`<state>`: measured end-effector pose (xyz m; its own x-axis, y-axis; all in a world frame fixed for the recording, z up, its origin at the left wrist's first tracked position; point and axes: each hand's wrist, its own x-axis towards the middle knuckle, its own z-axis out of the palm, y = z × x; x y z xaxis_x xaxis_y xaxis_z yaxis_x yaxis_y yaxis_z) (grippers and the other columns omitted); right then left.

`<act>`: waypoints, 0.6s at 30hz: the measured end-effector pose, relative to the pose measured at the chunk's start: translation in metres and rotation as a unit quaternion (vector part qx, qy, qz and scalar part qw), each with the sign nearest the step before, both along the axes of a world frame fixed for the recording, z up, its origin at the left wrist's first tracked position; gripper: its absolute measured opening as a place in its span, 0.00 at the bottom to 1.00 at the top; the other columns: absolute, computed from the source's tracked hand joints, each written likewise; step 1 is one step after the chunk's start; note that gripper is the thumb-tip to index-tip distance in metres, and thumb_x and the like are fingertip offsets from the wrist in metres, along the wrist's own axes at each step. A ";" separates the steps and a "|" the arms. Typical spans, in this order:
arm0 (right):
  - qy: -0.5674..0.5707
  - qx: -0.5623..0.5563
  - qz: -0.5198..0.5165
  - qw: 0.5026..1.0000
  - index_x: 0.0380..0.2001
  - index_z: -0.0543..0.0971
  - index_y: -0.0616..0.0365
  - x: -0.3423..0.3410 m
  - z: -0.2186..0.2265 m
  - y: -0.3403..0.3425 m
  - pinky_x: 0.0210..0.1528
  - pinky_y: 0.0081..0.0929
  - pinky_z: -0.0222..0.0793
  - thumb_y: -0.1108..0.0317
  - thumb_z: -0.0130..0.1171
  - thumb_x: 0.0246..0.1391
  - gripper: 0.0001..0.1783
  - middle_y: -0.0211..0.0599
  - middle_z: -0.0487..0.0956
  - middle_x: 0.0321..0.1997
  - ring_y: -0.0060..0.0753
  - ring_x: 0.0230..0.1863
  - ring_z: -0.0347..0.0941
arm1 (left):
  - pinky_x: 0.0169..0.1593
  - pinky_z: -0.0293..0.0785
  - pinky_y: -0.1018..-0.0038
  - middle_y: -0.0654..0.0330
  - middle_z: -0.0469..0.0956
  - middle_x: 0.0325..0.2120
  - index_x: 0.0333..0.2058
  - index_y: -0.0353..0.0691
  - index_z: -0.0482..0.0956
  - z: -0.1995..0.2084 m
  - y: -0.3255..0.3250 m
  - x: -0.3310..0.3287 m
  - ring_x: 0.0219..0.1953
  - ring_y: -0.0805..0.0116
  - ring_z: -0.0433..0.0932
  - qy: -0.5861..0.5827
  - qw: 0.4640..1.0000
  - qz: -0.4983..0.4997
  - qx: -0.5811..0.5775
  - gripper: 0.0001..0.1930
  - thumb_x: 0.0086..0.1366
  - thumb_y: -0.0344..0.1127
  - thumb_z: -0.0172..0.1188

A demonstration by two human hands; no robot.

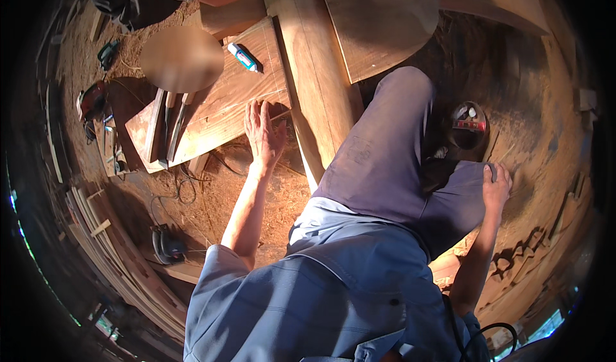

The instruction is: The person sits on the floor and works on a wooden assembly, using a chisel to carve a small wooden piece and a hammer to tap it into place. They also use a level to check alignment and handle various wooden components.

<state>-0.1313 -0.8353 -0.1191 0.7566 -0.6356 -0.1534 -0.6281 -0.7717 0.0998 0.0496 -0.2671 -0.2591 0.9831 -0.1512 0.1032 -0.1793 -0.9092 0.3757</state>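
Observation:
My left hand (264,134) reaches forward with its fingers stretched out at the near edge of a pale wooden board (218,115). It holds nothing, and its fingertips appear to touch the board. On the board, ahead of this hand, lies a white and teal tube (242,57). Several chisel-like tools with long narrow handles (172,128) lie toward the board's left end. My right hand (496,184) rests flat on my right leg (459,192), holding nothing. Just right of the board runs a thick wooden beam (321,73), close to my raised left knee.
Another person in dark clothing (131,3) is at the far left. A thin curved wooden panel (382,32) leans beyond the beam. A round container (470,125) holds small items. A dark power tool (168,243) and stacked planks (122,253) lie at left. Shavings cover the ground.

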 end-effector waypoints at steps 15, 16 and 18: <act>-0.030 0.003 -0.075 0.997 0.49 0.82 0.50 -0.010 -0.008 -0.017 0.61 0.40 0.66 0.49 0.58 0.60 0.22 0.33 0.78 0.58 0.47 0.59 0.70 | 0.70 0.44 0.46 0.41 0.58 0.63 0.62 0.34 0.60 -0.046 -0.019 0.007 0.69 0.39 0.51 -0.105 0.992 0.040 0.056 0.40 0.57 0.42 0.71; -0.039 0.004 -0.073 0.997 0.49 0.82 0.50 -0.010 -0.009 -0.019 0.61 0.40 0.66 0.49 0.58 0.60 0.22 0.34 0.78 0.58 0.47 0.59 0.70 | 0.70 0.44 0.45 0.40 0.58 0.63 0.62 0.33 0.60 -0.047 -0.020 0.007 0.69 0.39 0.51 -0.097 0.992 0.050 0.064 0.41 0.56 0.43 0.70; -0.035 0.000 -0.084 0.996 0.49 0.82 0.50 -0.012 -0.011 -0.022 0.61 0.39 0.66 0.49 0.58 0.60 0.22 0.34 0.79 0.57 0.47 0.59 0.70 | 0.70 0.44 0.45 0.40 0.58 0.63 0.62 0.32 0.60 -0.048 -0.021 0.007 0.69 0.39 0.51 -0.089 0.991 0.057 0.076 0.41 0.56 0.44 0.70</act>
